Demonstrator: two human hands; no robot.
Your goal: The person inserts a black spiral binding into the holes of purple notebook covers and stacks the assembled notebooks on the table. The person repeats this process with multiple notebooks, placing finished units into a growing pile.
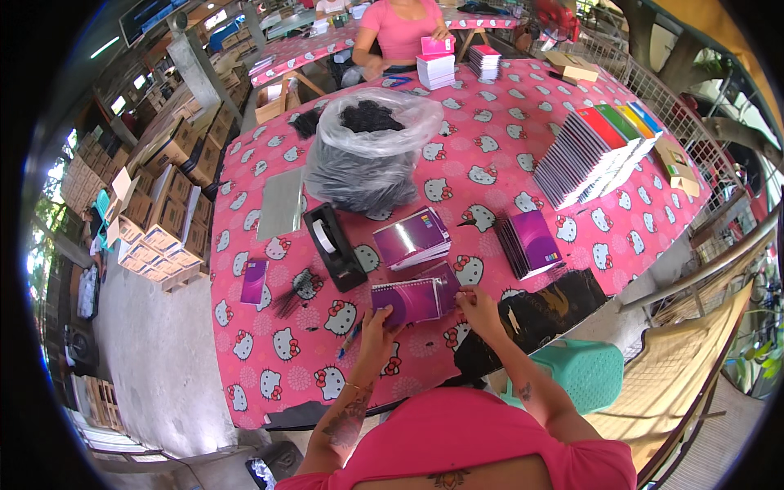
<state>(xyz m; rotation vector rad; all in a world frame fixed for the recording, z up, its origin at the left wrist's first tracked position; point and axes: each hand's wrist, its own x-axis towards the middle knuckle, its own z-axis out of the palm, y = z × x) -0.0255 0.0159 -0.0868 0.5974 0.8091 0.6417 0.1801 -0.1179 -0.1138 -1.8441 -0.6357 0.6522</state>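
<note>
A purple notebook (404,300) with punched holes along its far edge lies at the near side of the table. My left hand (378,323) grips its left end, thumb on the cover. At the notebook's right end, beside another purple cover piece (447,283), my right hand (480,309) is closed in a pinch; what its fingertips hold is too small to make out. Just beyond lies a stack of purple notebooks (412,238). A black tape dispenser (335,247) stands left of that stack. Close to my left wrist lies a pen (349,340).
A clear plastic bag (363,155) of black strands stands mid-table. More purple notebooks (529,243) and a tall colourful notebook stack (596,155) are at right. Loose black strands (296,296) lie at left. A person in pink (400,33) works across the table. A green stool (584,376) stands nearby.
</note>
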